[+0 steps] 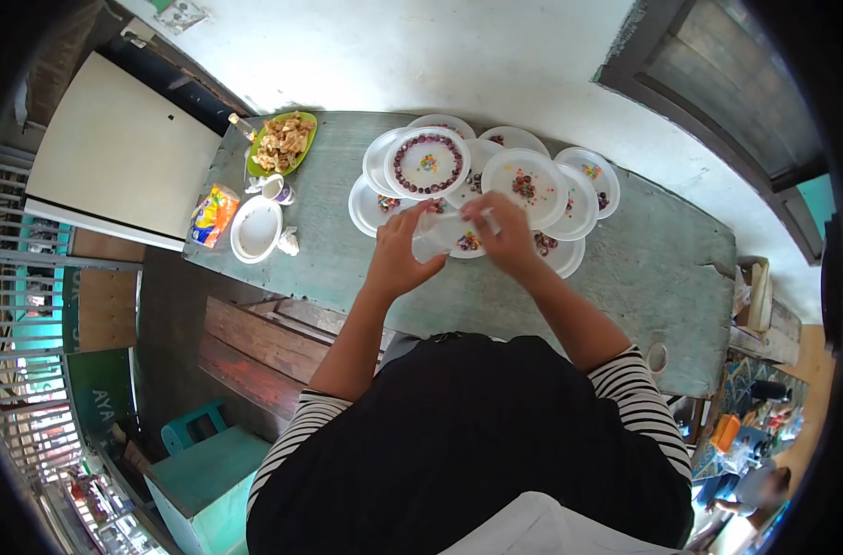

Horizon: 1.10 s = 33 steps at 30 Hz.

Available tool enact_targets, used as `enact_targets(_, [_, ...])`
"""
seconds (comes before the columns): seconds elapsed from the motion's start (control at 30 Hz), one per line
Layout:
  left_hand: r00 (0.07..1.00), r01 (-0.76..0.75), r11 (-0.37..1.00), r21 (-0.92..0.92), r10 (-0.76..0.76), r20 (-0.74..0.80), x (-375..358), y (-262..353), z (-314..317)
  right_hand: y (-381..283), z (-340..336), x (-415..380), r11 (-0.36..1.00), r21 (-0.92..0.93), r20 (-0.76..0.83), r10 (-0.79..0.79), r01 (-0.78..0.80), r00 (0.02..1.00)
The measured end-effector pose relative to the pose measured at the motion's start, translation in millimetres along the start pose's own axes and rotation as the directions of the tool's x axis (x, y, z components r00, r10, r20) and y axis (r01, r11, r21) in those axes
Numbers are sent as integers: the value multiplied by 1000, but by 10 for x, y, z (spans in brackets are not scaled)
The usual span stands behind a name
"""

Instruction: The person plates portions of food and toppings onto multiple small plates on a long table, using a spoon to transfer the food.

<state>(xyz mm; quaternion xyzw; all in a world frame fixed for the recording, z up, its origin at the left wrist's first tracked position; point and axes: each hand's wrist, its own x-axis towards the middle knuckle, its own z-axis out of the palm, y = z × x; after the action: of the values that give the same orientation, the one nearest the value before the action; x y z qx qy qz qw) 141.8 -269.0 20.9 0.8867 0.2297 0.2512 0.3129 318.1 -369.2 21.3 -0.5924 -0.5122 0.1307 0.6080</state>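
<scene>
I have the left hand (396, 252) curled around a clear plastic piece (430, 237) just above center, and the right hand (504, 239) bent at its three o'clock, too blurred to tell whether those fingers grip. White plates (428, 147) with colored bits crowd twelve to one o'clock.

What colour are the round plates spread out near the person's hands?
The plates are white; the head view, the only one here, shows them best.

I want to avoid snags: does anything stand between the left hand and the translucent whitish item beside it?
Nothing visible does: the left hand curls around the translucent whitish item, apparently touching it. The round white plates lie beneath, not between them.
</scene>
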Motion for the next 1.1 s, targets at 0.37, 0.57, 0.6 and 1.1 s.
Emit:
enact_targets(0.37, [989,-52,997,63,60,-135,76,59,-18,-390,-322,-146,976,218,-301,57,10,952])
enact_targets(0.57, [981,-193,975,108,187,59,107,306,99,-237,-82,-309,995,-93,106,41,-31,994])
enact_targets(0.6, [982,-188,976,111,184,49,96,309,126,-187,-28,-358,966,42,119,248,-254,962])
enact_targets(1.1, [998,4,992,127,3,-59,5,-22,-5,72,-277,-283,836,420,-86,424,-353,901])
